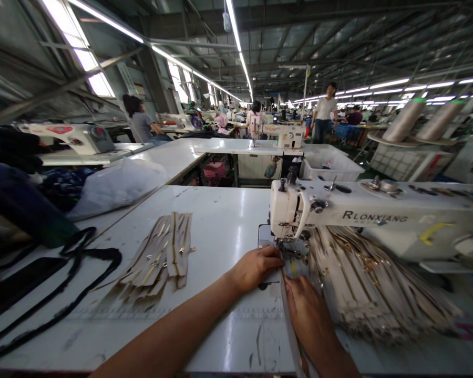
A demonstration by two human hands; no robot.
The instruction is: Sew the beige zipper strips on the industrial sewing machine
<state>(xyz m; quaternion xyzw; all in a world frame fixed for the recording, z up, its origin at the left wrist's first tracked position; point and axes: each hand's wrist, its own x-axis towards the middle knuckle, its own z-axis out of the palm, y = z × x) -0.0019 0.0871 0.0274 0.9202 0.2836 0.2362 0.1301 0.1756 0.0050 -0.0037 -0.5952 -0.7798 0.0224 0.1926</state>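
Observation:
A narrow beige zipper strip [289, 320] runs from under the needle of the white sewing machine [307, 205] down to the table's front edge. My left hand [260, 266] is closed at its upper end, just in front of the presser foot, with fingertips bent onto the strip. Lower down, my right hand [308, 307] grips the same strip between thumb and fingers. Several beige zippers with gold teeth and pulls lie in a loose pile [157, 257] on the left. A bigger zipper bundle [362, 289] sits right of my right hand, partly beneath the machine arm.
Black cords [82, 278] curl over the table's left side, near a white plastic bag [120, 184]. Large thread cones [404, 121] stand at the right, beyond a white bin [331, 163]. Another person [325, 113] stands farther back. A purple-handled item [472, 331] lies at the right edge.

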